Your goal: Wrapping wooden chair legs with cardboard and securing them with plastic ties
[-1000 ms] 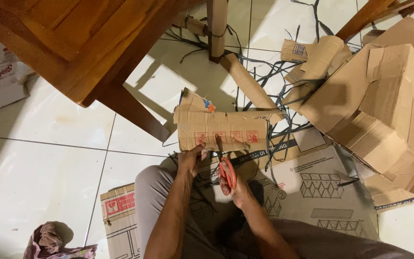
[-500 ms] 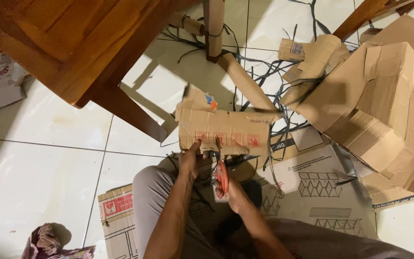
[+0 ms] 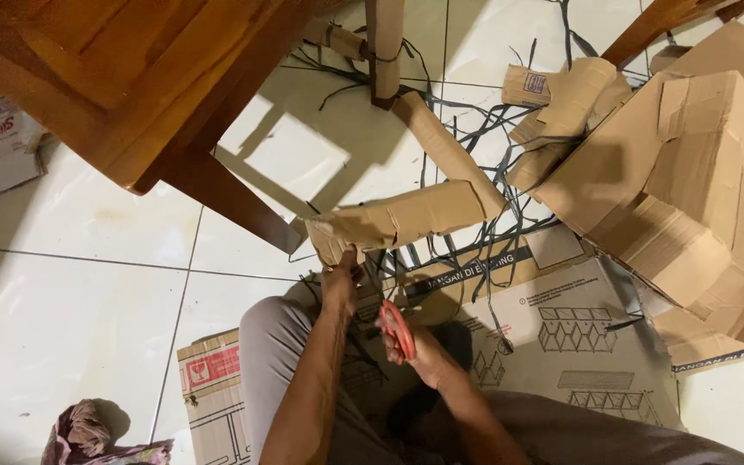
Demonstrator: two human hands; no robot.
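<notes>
The left hand [image 3: 339,280] pinches the lower-left end of a folded brown cardboard strip [image 3: 402,217], whose long axis runs up-right above the white tiled floor [image 3: 62,301]. Just right and nearer the body, the right hand [image 3: 419,349] is closed around red-handled scissors [image 3: 397,329].

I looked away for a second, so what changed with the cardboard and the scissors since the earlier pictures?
The cardboard piece has tipped from showing its flat printed face to lying nearly edge-on, and it looks folded. The left hand still grips its lower left end. The right hand still holds the red scissors, now slightly lower and clear of the cardboard. The table leg, black strips and box pile stayed put.
</notes>
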